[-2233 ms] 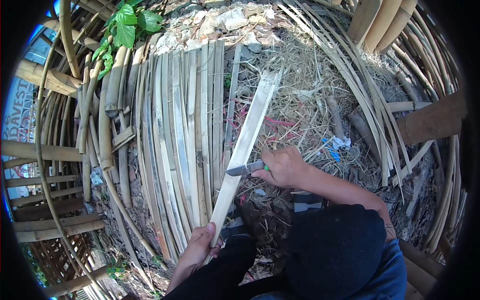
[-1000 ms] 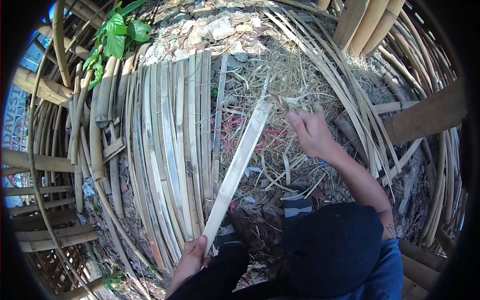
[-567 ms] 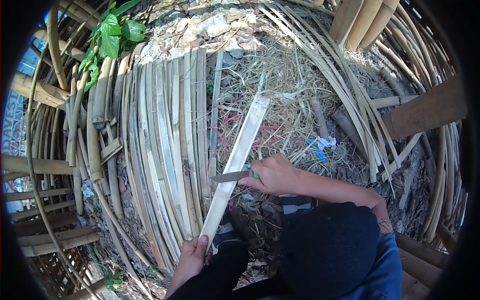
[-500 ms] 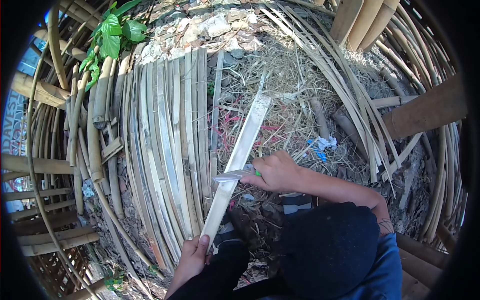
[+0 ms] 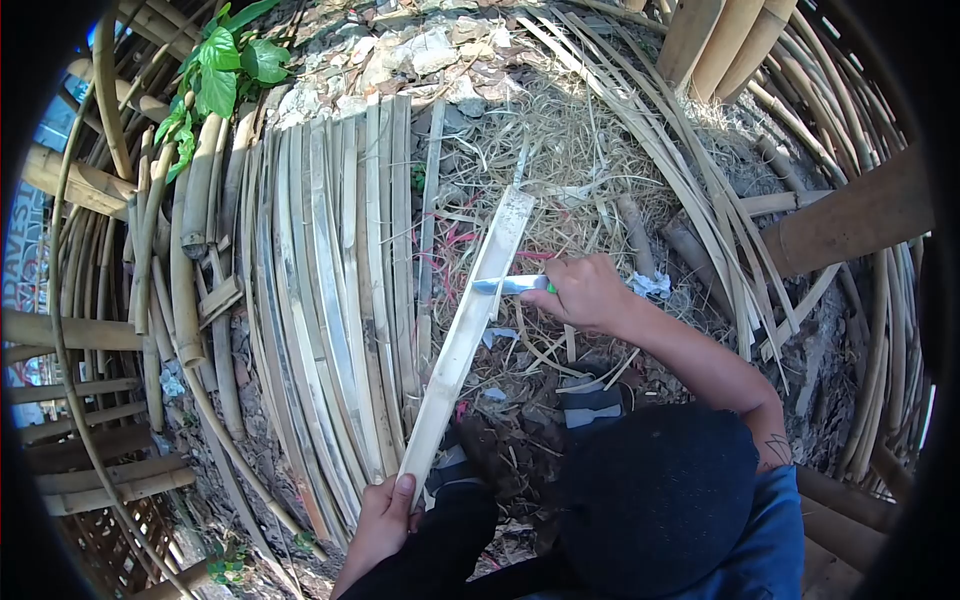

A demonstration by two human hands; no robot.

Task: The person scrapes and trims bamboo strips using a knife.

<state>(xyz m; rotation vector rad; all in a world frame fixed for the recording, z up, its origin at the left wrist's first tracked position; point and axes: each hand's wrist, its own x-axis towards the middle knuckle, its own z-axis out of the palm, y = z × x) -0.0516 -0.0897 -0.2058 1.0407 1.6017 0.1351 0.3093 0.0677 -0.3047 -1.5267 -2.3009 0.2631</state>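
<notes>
Across the upper half of the long bamboo strip (image 5: 455, 365), I see the blade of a knife (image 5: 516, 284), its tip by the strip's left edge. My right hand (image 5: 592, 293), just right of the strip, is closed around the knife's handle, with a bit of green showing at the grip. A thin sliver hangs beside the blade on the strip's right edge.

At the strip's near end my left hand (image 5: 380, 522) is closed on it, thumb on the upper face; the fingers are mostly hidden. The strip slants away from me, and I can't tell whether its far end touches the ground.

Left of the strip lies a row of bamboo slats (image 5: 345, 290), side by side. Pale shavings (image 5: 585, 225) spread beyond and to its right, and farther right runs a bundle of thin strips (image 5: 680, 155). A dark cap (image 5: 658, 500) is near me, right of the strip's lower end.
</notes>
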